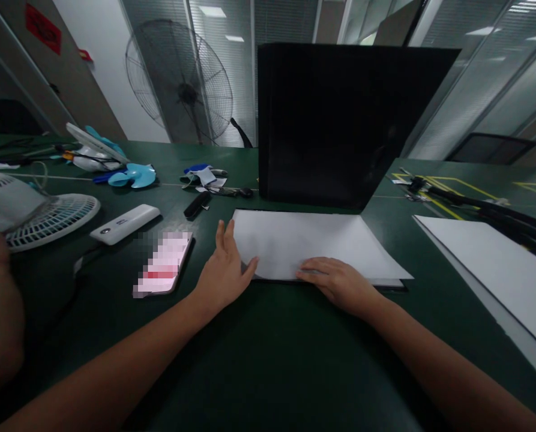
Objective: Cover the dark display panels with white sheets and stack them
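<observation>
While the open left hand (225, 275) cups the sheet's (308, 240) left edge and the right hand (337, 285) lies flat on its near edge, neither gripping, light even pressure should hold it square.

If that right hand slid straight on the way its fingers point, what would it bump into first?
Probably the left hand: the right hand lies on the white paper, fingers pointing left toward the other's thumb.
</observation>
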The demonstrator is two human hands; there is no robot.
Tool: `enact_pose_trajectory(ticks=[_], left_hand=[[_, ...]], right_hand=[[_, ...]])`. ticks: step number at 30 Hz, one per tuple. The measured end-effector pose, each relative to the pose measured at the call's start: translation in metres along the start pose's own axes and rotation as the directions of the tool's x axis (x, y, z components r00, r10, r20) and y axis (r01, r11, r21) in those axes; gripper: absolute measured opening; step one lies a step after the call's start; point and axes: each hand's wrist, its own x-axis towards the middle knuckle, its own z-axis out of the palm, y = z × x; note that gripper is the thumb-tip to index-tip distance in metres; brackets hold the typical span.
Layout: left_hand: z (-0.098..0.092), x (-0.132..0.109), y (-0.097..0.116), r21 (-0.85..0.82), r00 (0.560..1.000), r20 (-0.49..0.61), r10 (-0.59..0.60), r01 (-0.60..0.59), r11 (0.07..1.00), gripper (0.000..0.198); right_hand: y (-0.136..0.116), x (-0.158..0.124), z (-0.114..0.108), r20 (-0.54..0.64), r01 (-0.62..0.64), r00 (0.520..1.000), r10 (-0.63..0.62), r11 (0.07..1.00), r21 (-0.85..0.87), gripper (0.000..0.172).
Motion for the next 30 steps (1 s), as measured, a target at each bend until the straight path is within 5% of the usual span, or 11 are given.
enact_pose_trajectory(ticks=[9,12,14,16,19,21,27,30], left_hand=[[-0.006,0.010,-0.008,0.245,0.982,0.158,0.105,-0.142,0.959,0.039],[-0.010,0.008,-0.003,0.264,0.981,0.180,0.076,-0.123,0.957,0.038],[-0.011,0.007,0.000,0.254,0.980,0.188,0.065,-0.113,0.961,0.040],[-0.011,0.007,-0.001,0.244,0.980,0.192,0.062,-0.108,0.964,0.042],[-0.008,0.007,-0.004,0.266,0.982,0.176,0.062,-0.108,0.958,0.049],[-0.007,0.007,-0.005,0.283,0.982,0.174,0.071,-0.119,0.952,0.051],[-0.008,0.004,-0.004,0.299,0.980,0.168,0.104,-0.151,0.942,0.049],[-0.009,0.004,-0.004,0.295,0.979,0.182,0.091,-0.143,0.945,0.048]], right_hand=[[0.010,-0.004,-0.001,-0.022,0.000,1.000,0.004,0.983,0.185,0.041],[0.031,-0.013,-0.004,-0.107,-0.148,0.982,0.154,0.987,0.061,0.043],[0.053,-0.025,-0.008,-0.166,-0.398,0.909,0.381,0.914,-0.076,0.046],[0.077,-0.041,-0.014,-0.179,-0.632,0.774,0.607,0.758,-0.162,0.053],[0.108,-0.066,-0.020,-0.074,-0.793,0.602,0.795,0.585,-0.169,0.057],[0.120,-0.076,-0.020,-0.004,-0.813,0.570,0.821,0.564,-0.142,0.056],[0.131,-0.077,-0.012,0.038,-0.779,0.620,0.784,0.621,-0.091,0.054],[0.143,-0.092,-0.025,-0.033,-0.847,0.526,0.850,0.521,-0.105,0.060]])
